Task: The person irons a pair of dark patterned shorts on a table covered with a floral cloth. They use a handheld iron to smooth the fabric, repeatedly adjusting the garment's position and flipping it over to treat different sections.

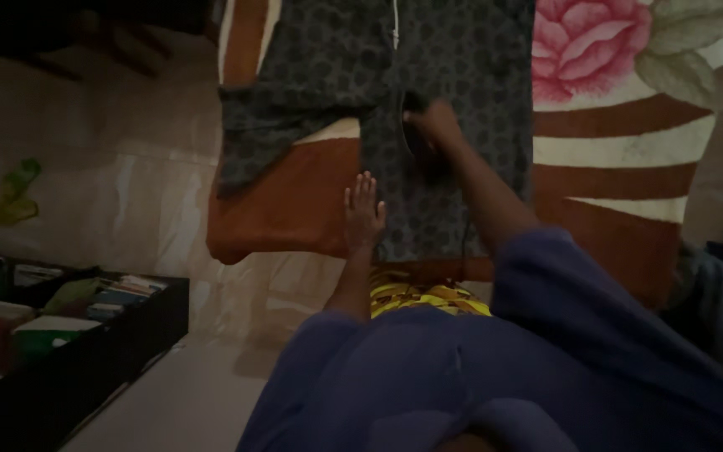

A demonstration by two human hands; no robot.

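Observation:
A dark patterned garment (453,75) lies spread on a brown and cream blanket (294,201) with a pink flower print. My right hand (435,125) grips a dark iron (412,125) and presses it on the garment's middle. My left hand (363,213) lies flat, fingers apart, on the garment's lower edge, just left of and below the iron. One sleeve (269,134) of the garment sticks out to the left. A thin cord (464,234) runs from the iron back toward me along my right arm.
A black low shelf (77,326) with stacked books and boxes stands at the lower left. Yellow patterned cloth (420,297) shows under my arms. A grey bundle of fabric (721,310) sits at the right edge. A pale wall and floor lie to the left.

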